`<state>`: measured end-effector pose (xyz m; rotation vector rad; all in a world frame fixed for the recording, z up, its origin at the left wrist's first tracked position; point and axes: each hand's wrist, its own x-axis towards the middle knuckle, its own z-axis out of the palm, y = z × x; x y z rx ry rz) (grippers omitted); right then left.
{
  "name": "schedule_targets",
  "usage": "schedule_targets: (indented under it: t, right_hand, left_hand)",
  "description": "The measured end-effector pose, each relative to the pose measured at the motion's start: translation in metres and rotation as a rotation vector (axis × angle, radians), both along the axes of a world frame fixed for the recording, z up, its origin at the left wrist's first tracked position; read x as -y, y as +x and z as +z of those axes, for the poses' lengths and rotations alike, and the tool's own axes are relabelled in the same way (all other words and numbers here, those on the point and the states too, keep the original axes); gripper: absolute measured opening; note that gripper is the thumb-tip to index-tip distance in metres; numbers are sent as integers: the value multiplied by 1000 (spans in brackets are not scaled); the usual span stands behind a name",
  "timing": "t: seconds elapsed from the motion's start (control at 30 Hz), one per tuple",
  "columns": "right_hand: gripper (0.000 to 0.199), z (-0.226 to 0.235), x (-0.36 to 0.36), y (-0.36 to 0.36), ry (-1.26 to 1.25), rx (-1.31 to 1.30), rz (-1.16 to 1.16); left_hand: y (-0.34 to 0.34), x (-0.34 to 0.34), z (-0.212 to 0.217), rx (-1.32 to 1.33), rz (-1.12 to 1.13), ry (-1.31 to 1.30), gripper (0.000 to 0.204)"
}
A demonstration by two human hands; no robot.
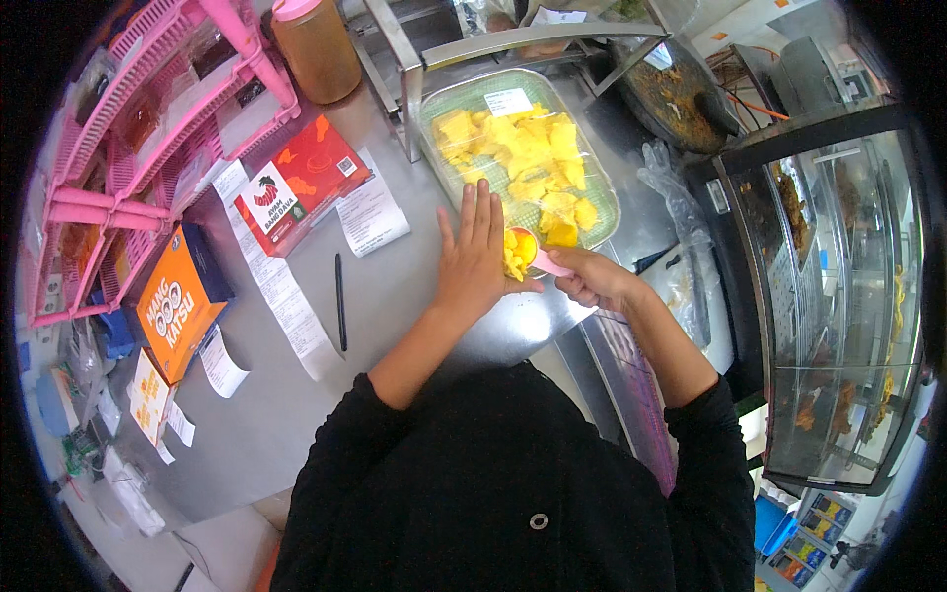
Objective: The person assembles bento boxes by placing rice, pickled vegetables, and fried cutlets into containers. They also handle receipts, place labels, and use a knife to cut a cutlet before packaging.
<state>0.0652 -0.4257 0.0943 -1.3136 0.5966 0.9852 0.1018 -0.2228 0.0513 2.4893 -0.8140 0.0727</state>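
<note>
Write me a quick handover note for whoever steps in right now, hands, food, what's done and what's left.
Left hand: open and flat, fingers spread, cupped against the small pink scoop at the tray's near edge.
Right hand: gripping the scoop's handle.
Scoop: heaped with yellow fruit pieces.
Clear rectangular plastic tray: on the steel counter, with many yellow chunks inside.
Done: one scoop filled and steadied.
Left: probably moving that scoop out; where it goes is not in view.
Nearby: a black pen and paper receipts lie to the left.

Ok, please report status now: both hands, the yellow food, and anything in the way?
Right hand holds pink scoop. Left hand flat, cupping yellow pieces against it. Tray of yellow chunks just beyond. Nothing blocking.
</note>
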Motion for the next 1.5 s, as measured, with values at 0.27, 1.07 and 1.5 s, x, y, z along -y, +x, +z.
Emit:
schedule_targets:
  t: [0.27, 1.07, 1.5]
  right_hand:
    - [24, -13, 13, -17, 271, 26, -206]
    - [49, 74, 175, -537, 122, 413, -1328]
    - [49, -24, 200, -719, -1041, 122, -1237]
  left_hand:
    - [27, 25, 18, 10, -59, -63, 111]
    - [-384, 312, 31, -952, -694, -676, 17]
    - [-547, 413, 10, 325, -1561, -24, 37]
